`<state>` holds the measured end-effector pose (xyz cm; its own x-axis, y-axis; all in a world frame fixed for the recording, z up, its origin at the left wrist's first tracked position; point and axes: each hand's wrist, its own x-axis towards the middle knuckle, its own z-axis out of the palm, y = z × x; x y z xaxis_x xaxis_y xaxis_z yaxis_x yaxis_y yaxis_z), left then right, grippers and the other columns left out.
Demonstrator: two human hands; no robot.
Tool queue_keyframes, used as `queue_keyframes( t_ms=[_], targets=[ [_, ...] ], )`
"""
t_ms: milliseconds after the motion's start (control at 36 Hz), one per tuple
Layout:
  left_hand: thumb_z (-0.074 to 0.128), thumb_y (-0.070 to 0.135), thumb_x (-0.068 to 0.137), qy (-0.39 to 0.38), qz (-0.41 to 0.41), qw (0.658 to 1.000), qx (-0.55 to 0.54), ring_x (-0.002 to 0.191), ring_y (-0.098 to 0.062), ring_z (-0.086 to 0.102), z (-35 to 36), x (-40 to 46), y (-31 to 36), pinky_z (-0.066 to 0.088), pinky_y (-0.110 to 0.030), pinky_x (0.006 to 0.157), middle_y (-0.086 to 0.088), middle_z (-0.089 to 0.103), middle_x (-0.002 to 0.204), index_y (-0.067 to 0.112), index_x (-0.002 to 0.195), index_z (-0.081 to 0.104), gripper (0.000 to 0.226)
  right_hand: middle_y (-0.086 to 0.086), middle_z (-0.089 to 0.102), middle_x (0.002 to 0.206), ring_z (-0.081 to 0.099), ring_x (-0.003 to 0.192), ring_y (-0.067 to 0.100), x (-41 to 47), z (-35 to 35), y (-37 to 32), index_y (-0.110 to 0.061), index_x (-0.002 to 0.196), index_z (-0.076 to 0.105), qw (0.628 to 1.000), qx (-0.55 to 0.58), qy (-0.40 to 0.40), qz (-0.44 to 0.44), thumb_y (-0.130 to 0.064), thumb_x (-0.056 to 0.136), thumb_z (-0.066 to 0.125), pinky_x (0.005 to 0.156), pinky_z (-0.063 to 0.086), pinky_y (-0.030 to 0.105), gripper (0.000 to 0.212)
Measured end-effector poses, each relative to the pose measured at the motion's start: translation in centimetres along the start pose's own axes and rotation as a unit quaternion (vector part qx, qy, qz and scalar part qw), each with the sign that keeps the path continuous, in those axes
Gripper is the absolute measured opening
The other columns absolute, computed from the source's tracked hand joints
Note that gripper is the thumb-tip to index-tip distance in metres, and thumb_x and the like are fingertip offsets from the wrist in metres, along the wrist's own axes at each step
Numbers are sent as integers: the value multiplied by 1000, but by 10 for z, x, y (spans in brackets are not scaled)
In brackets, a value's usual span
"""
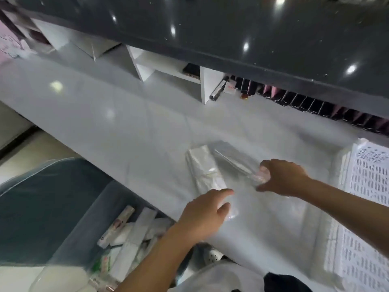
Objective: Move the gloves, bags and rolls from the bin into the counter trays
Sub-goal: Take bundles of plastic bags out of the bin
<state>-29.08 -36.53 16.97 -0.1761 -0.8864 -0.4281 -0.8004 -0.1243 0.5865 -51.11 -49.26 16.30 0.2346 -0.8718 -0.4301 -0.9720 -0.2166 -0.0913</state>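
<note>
- I see a clear bin [69, 226] low on the left, below the counter edge. It holds white rolls [145, 224] and packs in a messy pile.
- A white tray [370, 186] with small holes sits on the right side of the counter. I cannot tell what is in it.
- My right hand [282, 178] pinches the end of a clear bag [233, 161] lying on the counter.
- A milky bag [206, 167] lies just beside the clear one, on its left.
- My left hand [204, 216] is over the counter edge with fingers loose. It holds nothing.
- The counter [105, 114] is white and shiny.
- Behind it are white cubbies [166, 66] and a row of dark bottles [315, 106] under a dark shelf [252, 28].
</note>
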Motion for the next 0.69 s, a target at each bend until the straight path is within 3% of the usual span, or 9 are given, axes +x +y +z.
queue_keyframes(
  t_ms=[56,111,222,333,389,444,500,556,694],
  targets=[
    [47,35,98,77,-26,995,-54,119,-12,56,-5,5,-10,45,-37,101,12,55,133,44,136,47,38,-9,65,105,61,94,18,10,-6,7,-32,101,61,992,122,-14,6,-68,72,68,75,46,30,46],
    [56,29,94,150,-69,982,-91,114,-11,56,-13,12,-23,47,-31,95,10,56,126,39,129,54,36,-4,68,109,62,96,20,19,-9,11,-28,106,63,984,178,-6,5,-61,77,68,79,47,32,44],
    [67,33,87,201,-154,956,-148,90,1,52,-20,29,-43,36,-11,67,12,46,112,33,129,51,45,0,62,113,59,101,23,34,-6,6,-25,119,59,962,269,-33,28,-52,74,77,82,46,33,56],
    [76,35,79,203,-182,947,-170,105,-15,55,-10,46,-38,41,-20,74,4,42,129,25,141,39,72,-3,58,105,56,91,21,36,-2,-5,-24,115,56,983,182,-39,-6,-46,71,82,71,41,31,56],
    [77,26,78,225,-176,942,-175,97,-13,52,-2,53,-32,39,-13,69,-1,42,133,23,139,39,72,-3,59,105,56,91,22,34,3,-10,-24,112,55,986,161,-44,-28,-43,72,82,72,43,32,52],
    [75,19,79,247,-173,938,-173,98,-16,54,4,55,-25,44,-18,73,-4,41,133,24,137,40,68,-4,59,104,58,92,22,32,6,-12,-24,110,57,982,169,-70,-35,-38,72,83,73,44,30,48],
    [73,16,81,256,-174,937,-158,111,-26,55,10,56,-22,49,-33,89,-6,43,134,25,138,39,66,-2,58,102,57,87,21,30,6,-11,-23,103,59,973,203,-101,-31,-28,72,84,65,41,26,40],
    [71,12,82,250,-176,941,-147,119,-27,51,13,55,-21,47,-38,98,-5,43,136,25,141,37,69,1,61,100,56,77,18,29,2,-6,-21,97,62,951,281,-131,-12,-15,73,84,58,42,23,33],
    [68,5,81,240,-154,943,-173,114,-19,55,16,47,-25,46,-20,84,10,48,123,28,136,42,65,10,70,91,63,71,18,23,-14,7,-21,99,66,890,429,-155,11,-9,76,81,50,48,24,30]
  ],
)
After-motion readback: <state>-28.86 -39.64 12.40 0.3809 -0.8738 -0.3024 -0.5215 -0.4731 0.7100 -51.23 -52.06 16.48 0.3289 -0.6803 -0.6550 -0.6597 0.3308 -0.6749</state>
